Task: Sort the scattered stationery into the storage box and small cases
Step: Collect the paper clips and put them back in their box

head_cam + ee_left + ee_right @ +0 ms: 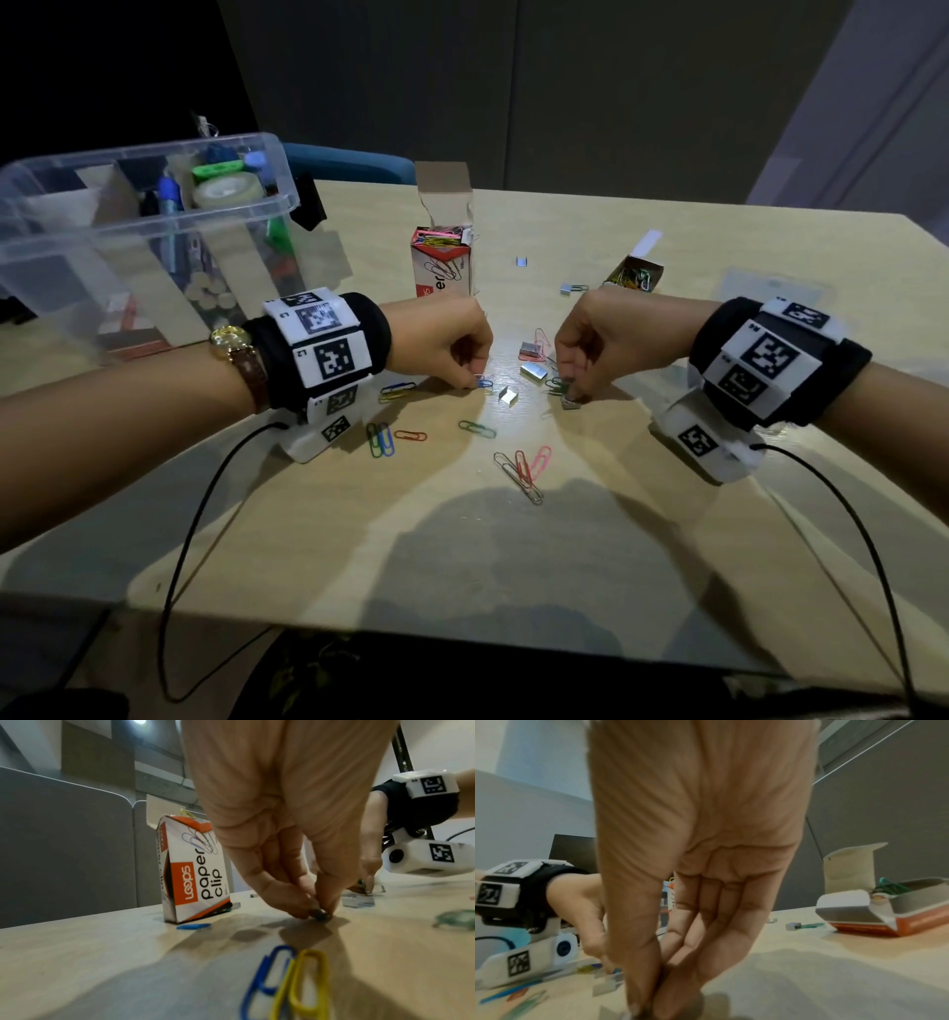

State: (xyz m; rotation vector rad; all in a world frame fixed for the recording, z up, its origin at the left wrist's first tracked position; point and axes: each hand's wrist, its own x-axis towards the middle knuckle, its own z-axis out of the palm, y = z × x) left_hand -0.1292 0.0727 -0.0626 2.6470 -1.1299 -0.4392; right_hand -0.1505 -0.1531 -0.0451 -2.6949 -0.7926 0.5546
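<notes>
The left hand [447, 344], at frame centre, pinched a small blue wire paper clip [484, 383] lying on the pale wooden table [667, 539]. The right hand [606, 344] pinched a small grey staple block [570, 404] there. The clear plastic storage box [128, 226] stood upper left.

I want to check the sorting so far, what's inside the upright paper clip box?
The upright paper clip box stands open, with coloured paper clips showing at its mouth: yellow, pink and green. Its cardboard walls hide how far down they go.
</notes>
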